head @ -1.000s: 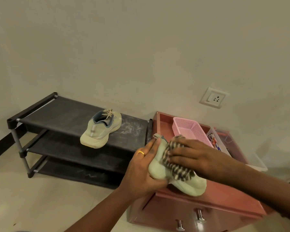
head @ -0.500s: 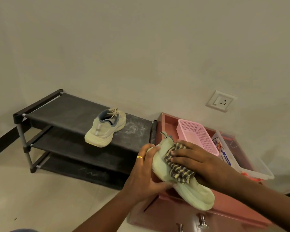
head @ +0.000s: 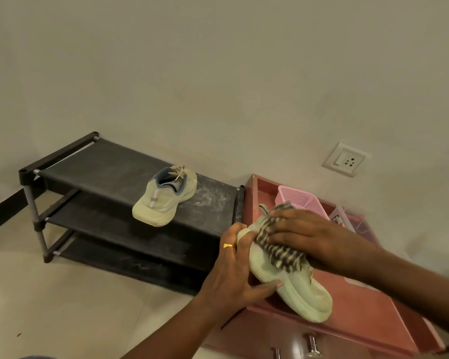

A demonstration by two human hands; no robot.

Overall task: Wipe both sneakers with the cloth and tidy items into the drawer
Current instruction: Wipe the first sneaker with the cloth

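over the front of the red drawer unit (head: pixel 360 314), pale green sneaker (head: pixel 303 294) held aslant, toe low by the front edge, heel raised. draped across its upper, dark checked cloth (head: pixel 280 255). left grip (head: pixel 233 275) clenched round the heel end, thumb under the sole, gold ring (head: pixel 228 245) on one finger. right grip (head: pixel 303 234) released and flat, straight fingers pressing the cloth onto the shoe from above. just behind, on the unit's top, pink mesh basket (head: pixel 303 200), partly hidden by the right grip, clear container (head: pixel 344 220) beside it. below, two metal handles (head: pixel 312 345). to the left, black three-tier shoe rack (head: pixel 101 164) just beside the unit, second sneaker (head: pixel 163 200) on its dusty top shelf, well apart from both grips. on the wall, white socket (head: pixel 346 159).
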